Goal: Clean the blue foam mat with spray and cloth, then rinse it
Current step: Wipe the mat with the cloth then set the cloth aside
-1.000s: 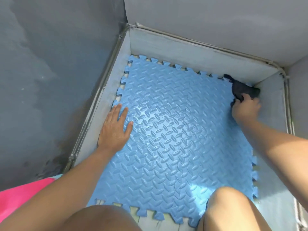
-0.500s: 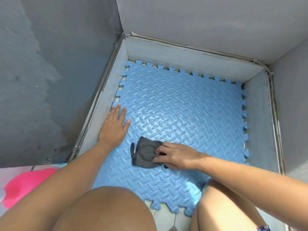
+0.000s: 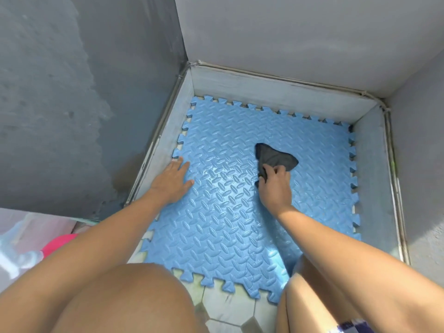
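Bracing the blue foam mat (image 3: 230,212) with your flat, spread-fingered left hand (image 3: 174,180) so it cannot slide, you bunch the dark cloth (image 3: 276,157) in your right hand (image 3: 275,183) mid-mat. Its ridged surface, set in a grey-walled corner, glistens wet near centre.

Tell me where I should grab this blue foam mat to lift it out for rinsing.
Probably the near toothed edge of the blue foam mat, coming from your side. It lies flat, and low walls hem its far, left and right edges, while the near edge ends on open tile. Your left hand lies flat on it and the right hand grips the cloth.
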The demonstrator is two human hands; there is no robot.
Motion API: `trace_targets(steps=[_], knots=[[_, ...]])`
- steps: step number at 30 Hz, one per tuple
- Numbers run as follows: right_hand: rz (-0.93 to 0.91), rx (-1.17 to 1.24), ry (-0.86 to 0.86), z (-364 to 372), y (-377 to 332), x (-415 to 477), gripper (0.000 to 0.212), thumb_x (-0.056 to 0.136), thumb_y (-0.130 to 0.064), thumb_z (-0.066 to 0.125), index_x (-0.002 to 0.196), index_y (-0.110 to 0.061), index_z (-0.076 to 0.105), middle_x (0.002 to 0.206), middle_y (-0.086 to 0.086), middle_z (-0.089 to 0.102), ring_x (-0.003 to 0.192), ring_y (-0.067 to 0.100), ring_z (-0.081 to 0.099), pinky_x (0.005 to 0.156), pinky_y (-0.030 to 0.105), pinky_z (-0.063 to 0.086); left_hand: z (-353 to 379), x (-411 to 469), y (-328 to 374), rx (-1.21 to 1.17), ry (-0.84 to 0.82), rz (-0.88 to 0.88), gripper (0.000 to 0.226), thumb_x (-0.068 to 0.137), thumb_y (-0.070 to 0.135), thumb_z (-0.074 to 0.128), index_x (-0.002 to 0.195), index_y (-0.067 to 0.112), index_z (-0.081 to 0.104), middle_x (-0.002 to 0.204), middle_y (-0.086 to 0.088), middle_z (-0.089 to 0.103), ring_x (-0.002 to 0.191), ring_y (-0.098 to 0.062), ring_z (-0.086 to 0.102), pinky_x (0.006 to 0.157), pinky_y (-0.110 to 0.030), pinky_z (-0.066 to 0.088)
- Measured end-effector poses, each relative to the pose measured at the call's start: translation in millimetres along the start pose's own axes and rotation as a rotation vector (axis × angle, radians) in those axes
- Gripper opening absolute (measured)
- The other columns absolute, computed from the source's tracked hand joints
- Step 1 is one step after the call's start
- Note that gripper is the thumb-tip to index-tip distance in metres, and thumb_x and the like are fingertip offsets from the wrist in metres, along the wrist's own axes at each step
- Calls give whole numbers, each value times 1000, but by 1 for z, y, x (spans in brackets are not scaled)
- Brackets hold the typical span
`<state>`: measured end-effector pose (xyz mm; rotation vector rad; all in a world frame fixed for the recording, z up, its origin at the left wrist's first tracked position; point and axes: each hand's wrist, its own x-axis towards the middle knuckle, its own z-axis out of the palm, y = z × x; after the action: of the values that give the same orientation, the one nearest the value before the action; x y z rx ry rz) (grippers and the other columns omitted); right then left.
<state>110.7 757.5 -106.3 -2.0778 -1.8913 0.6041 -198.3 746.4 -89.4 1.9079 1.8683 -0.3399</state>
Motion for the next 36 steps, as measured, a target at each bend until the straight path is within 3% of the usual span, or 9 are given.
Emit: trace_targets(steps=[7,12,15,20,23,25,28,32,36], knots=[[-807,-138,-387,29,-42,-64,40,96,-28,59,135,-29,56,120,-1,51,107,20,46,82,32,47,-4,-45,-5,-259,43,11,61,105,44,49,158,17,36,167,-4,32,152,-24,32,124,-40,27],[-770,-42,-417,49,-67,-86,36,95,-26,60,131,-25,60,114,1,50,105,22,49,84,37,51,8,-130,-14,-391,294,101,37,104,42,52,130,18,61,126,3,60,117,-19,62,97,-38,51],[-722,54,-493,65,-95,-102,37,96,-26,62,132,-21,62,118,3,53,112,23,52,92,32,47,23,-186,-20,-346,473,179,29,101,41,51,97,17,66,90,6,62,81,-10,59,71,-33,53],[-619,341,-688,84,-165,-137,32,94,-19,67,126,-20,66,117,-1,58,107,13,58,91,11,38,59,-275,-74,-517,808,-390,46,90,45,61,60,19,38,53,5,34,49,-20,35,48,-40,43],[-509,463,-689,91,-196,-157,27,91,-17,71,118,-22,69,112,1,59,105,14,59,96,21,43,70,-306,-104,-659,873,-725,53,79,57,72,69,19,38,58,7,35,54,-18,38,56,-35,39],[-474,474,-706,90,-203,-167,27,91,-17,71,118,-25,69,110,2,59,103,16,59,97,29,46,73,-308,-118,-760,787,-816,60,68,62,84,91,21,46,82,8,49,74,-16,53,66,-34,43],[-488,473,-777,85,-200,-180,30,92,-16,70,120,-27,68,115,1,61,108,16,61,99,31,48,68,-294,-129,-943,671,-745,99,52,67,90,131,29,45,125,7,54,114,-15,59,92,-38,53],[-415,554,-814,85,-211,-189,38,91,-30,67,128,-27,64,121,1,64,109,17,65,101,40,52,66,-275,-135,-984,673,-708,95,56,49,94,137,27,50,128,3,56,118,-23,60,99,-47,53],[-436,547,-833,89,-233,-191,41,91,-32,62,132,-27,61,123,4,63,111,20,64,101,43,52,65,-278,-134,-922,677,-758,87,64,32,95,138,15,54,127,-5,57,118,-28,59,98,-40,50]])
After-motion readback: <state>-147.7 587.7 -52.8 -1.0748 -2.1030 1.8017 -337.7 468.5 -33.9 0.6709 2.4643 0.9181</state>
